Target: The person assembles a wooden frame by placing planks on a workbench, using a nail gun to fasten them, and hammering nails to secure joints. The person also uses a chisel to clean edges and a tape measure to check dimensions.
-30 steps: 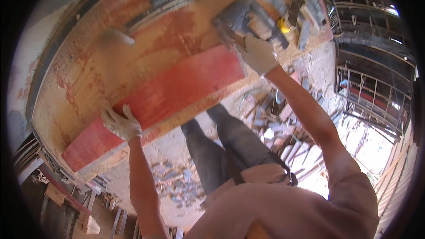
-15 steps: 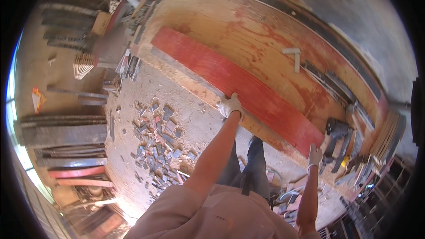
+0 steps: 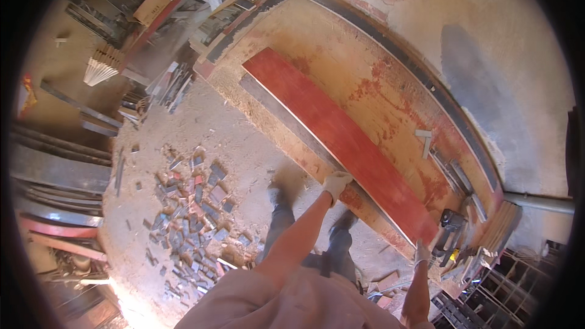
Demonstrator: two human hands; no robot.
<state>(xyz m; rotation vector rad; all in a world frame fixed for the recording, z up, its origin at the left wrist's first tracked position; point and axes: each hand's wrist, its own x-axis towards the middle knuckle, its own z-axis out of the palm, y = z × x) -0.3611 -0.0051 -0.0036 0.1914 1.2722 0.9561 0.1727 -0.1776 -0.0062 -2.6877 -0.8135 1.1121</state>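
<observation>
A long red board (image 3: 341, 131) lies slantwise across the wooden workbench (image 3: 277, 27), its pale near edge facing me. Under that edge a grey strip (image 3: 286, 116) shows. My left hand (image 3: 336, 184), in a whitish glove, is closed at the board's near edge, right of its middle; the fingertips are partly hidden there. At the board's right end, my gloved right hand (image 3: 421, 253) grips the near corner. Beside that end lies a dark power tool (image 3: 451, 220), probably a nail gun.
A pale L-shaped piece (image 3: 425, 141) and dark strips (image 3: 454, 173) lie on the bench's far right. Small offcuts (image 3: 195, 207) litter the floor at left. Stacked boards (image 3: 58, 170) line the left side; a wall (image 3: 518, 85) stands behind the bench.
My left hand has slid off the board's top to its near edge, farther right. More of the grey strip shows beneath the board. My legs stand wider apart, and the view has shifted.
</observation>
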